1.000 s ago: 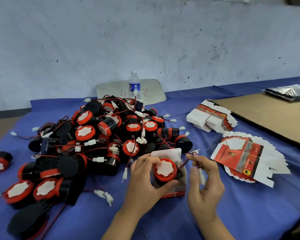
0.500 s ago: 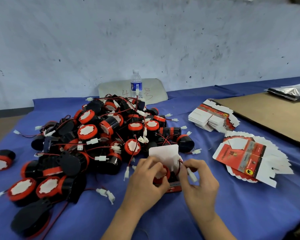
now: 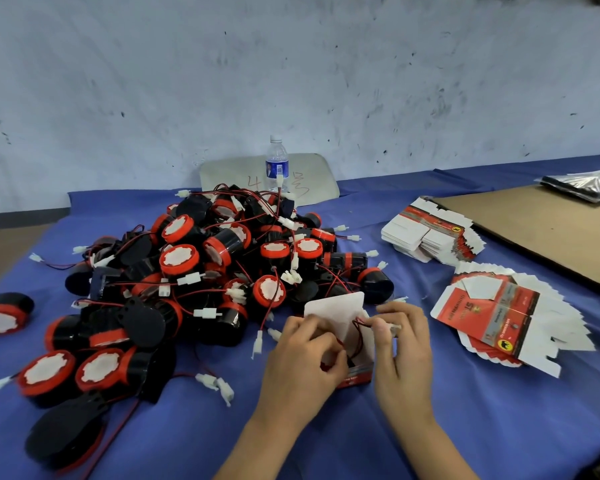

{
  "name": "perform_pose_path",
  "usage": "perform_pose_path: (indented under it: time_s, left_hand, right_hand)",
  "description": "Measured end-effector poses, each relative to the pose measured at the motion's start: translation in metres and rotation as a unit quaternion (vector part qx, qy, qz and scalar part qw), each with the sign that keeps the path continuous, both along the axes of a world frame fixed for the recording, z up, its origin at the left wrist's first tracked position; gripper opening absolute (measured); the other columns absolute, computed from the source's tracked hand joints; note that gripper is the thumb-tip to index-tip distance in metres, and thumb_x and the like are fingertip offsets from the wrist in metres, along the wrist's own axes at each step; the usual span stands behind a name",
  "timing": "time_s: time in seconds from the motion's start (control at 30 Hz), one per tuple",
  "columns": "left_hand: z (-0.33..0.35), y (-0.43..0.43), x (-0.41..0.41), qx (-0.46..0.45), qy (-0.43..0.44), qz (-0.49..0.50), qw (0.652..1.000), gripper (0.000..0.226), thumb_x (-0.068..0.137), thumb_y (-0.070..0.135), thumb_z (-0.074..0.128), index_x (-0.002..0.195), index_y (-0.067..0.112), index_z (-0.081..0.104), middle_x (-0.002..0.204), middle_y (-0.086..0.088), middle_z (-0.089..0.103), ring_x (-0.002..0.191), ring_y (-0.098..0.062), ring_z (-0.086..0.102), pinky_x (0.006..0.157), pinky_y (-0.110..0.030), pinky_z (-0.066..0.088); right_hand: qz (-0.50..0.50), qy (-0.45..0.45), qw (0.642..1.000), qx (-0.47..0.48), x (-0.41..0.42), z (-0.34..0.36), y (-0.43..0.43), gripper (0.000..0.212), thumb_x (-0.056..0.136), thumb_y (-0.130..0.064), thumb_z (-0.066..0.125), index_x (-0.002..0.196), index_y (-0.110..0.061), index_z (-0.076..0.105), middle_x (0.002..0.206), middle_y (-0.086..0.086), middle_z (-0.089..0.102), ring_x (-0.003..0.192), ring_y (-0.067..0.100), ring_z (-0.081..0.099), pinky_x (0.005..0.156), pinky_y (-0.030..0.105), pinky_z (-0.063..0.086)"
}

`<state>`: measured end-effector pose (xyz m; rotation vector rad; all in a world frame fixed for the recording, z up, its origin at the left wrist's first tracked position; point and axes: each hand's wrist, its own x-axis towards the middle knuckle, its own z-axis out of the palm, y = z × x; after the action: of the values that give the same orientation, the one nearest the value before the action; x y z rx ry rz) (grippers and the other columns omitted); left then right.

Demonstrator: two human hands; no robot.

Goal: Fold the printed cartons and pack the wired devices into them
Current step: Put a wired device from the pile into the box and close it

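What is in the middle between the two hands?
In the head view, the open carton sits between the left hand and right hand, with red wires going in.

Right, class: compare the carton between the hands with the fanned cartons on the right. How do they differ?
The carton between the hands is folded up into an open box with its white flap raised; the fanned cartons lie flat and unfolded. The first has red and black wires going into it; the fanned ones hold nothing. The left hand and right hand grip the first; the fanned ones lie untouched. Both share red printing on white card.
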<state>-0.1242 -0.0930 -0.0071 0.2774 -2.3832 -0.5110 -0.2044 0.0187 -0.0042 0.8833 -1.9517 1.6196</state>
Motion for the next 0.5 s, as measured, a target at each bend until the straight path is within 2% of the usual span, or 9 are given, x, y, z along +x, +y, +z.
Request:
perform_pose_path:
  time_s: [0.1,0.17,0.23,0.33,0.37,0.43,0.5]
  left_hand:
    - [-0.001,0.002,-0.001,0.005,0.004,0.009,1.000,0.011,0.080,0.021,0.069,0.072,0.014,0.067,0.095,0.012,0.061,0.093,-0.012,0.052,0.065,-0.031,0.053]
    - [-0.001,0.004,-0.001,0.006,0.006,0.013,1.000,0.011,0.081,0.025,0.066,0.077,0.015,0.066,0.095,0.012,0.060,0.094,-0.012,0.052,0.065,-0.032,0.053]
    - [-0.001,0.006,-0.001,0.014,0.013,0.021,1.000,0.016,0.081,0.030,0.061,0.095,0.022,0.066,0.100,0.014,0.060,0.098,-0.012,0.052,0.064,-0.031,0.054]
    - [-0.003,0.010,-0.002,0.007,0.001,0.022,1.000,0.049,0.080,0.023,0.062,0.126,0.038,0.053,0.112,0.019,0.057,0.105,-0.009,0.048,0.061,-0.026,0.055]
    - [-0.002,0.011,-0.001,0.001,-0.004,0.018,1.000,0.052,0.080,0.020,0.060,0.128,0.040,0.054,0.114,0.019,0.056,0.106,-0.009,0.048,0.059,-0.026,0.055]
    - [-0.001,0.011,-0.001,-0.003,-0.006,0.016,1.000,0.044,0.081,0.017,0.057,0.121,0.035,0.064,0.113,0.017,0.057,0.108,-0.011,0.051,0.055,-0.026,0.055]
    - [-0.001,0.011,-0.001,-0.004,-0.002,0.022,1.000,0.032,0.085,0.019,0.055,0.110,0.030,0.071,0.114,0.015,0.058,0.110,-0.009,0.050,0.055,-0.026,0.055]
  right_hand:
    - [0.001,0.037,0.997,0.073,-0.001,-0.003,0.000,0.035,0.094,-0.031,0.040,0.082,-0.009,0.064,0.116,-0.016,0.049,0.106,0.007,0.043,0.092,0.009,0.030]
    - [-0.013,0.070,0.988,0.139,-0.001,-0.005,-0.003,0.034,0.093,-0.031,0.039,0.078,-0.011,0.062,0.125,-0.008,0.052,0.112,0.010,0.041,0.091,0.017,0.030]
    - [-0.058,0.107,0.973,0.196,0.001,-0.007,-0.006,0.033,0.091,-0.028,0.038,0.077,-0.010,0.063,0.129,0.003,0.056,0.117,0.017,0.041,0.088,0.025,0.034]
    - [-0.138,0.129,0.949,0.251,0.001,-0.007,-0.007,0.036,0.088,-0.025,0.037,0.087,-0.008,0.069,0.127,0.012,0.059,0.121,0.023,0.040,0.082,0.037,0.046]
    - [-0.157,0.130,0.942,0.268,0.001,-0.007,-0.007,0.037,0.087,-0.025,0.037,0.089,-0.008,0.070,0.127,0.013,0.060,0.121,0.026,0.042,0.080,0.040,0.049]
    - [-0.176,0.122,0.928,0.305,0.002,-0.005,-0.006,0.036,0.085,-0.024,0.038,0.087,-0.008,0.071,0.124,0.015,0.062,0.119,0.033,0.054,0.075,0.043,0.052]
    - [-0.164,0.103,0.920,0.340,0.002,-0.005,-0.005,0.022,0.086,-0.019,0.051,0.082,-0.007,0.069,0.125,0.016,0.062,0.115,0.037,0.059,0.071,0.044,0.053]
